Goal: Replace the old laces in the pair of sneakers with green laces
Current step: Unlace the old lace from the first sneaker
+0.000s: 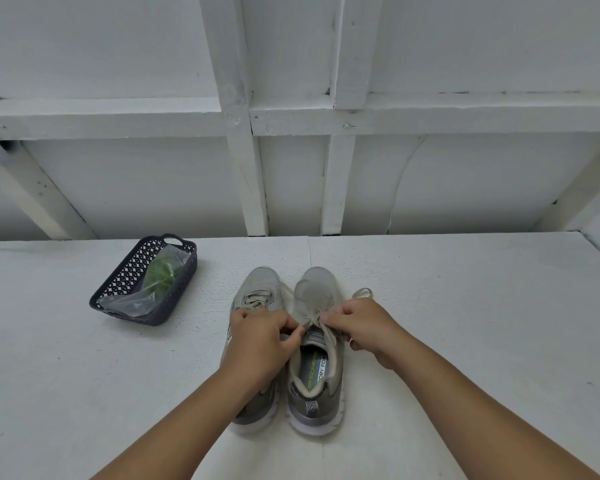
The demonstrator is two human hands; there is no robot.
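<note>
A pair of grey sneakers (288, 344) stands side by side on a white table (465, 323), toes pointing away from the person, with the right sneaker (317, 355) serving as the landmark here. Over its tongue, the left hand (260, 337) and the right hand (357, 327) each pinch a strand of its old pale lace (317, 322) between curled fingers, and a loop of that lace trails just past the right hand. Well to the left of that sneaker and a little farther away sits a dark perforated basket (118, 289) holding a clear plastic bag (142, 296) with the green laces (160, 271) inside.
</note>
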